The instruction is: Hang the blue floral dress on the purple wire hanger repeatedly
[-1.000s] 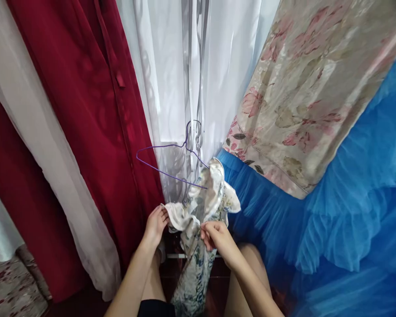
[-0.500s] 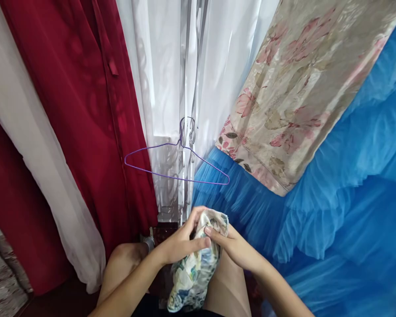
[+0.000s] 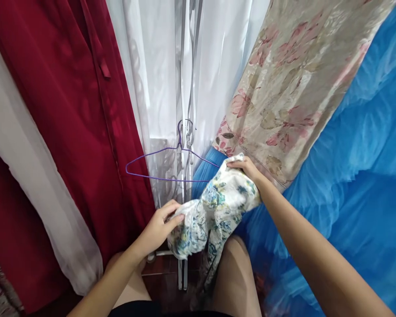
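Note:
A white garment with blue and green flowers (image 3: 214, 207) is stretched between my two hands above my knees. My left hand (image 3: 160, 226) pinches its lower left edge. My right hand (image 3: 247, 168) grips its upper corner, raised up beside the right tip of a thin purple wire hanger (image 3: 152, 164). The hanger hangs bare from a white metal stand (image 3: 185, 88), just behind the garment.
A dark red dress (image 3: 69, 110) and a sheer white cloth (image 3: 26, 163) hang at the left. White curtains (image 3: 224, 53) are behind the stand. A beige floral dress (image 3: 300, 75) and a blue tulle skirt (image 3: 366, 176) fill the right. My bare knees are below.
The garment came off the hanger and was bunched in both hands low down. Now my right hand has lifted one corner up toward the hanger, spreading the cloth out.

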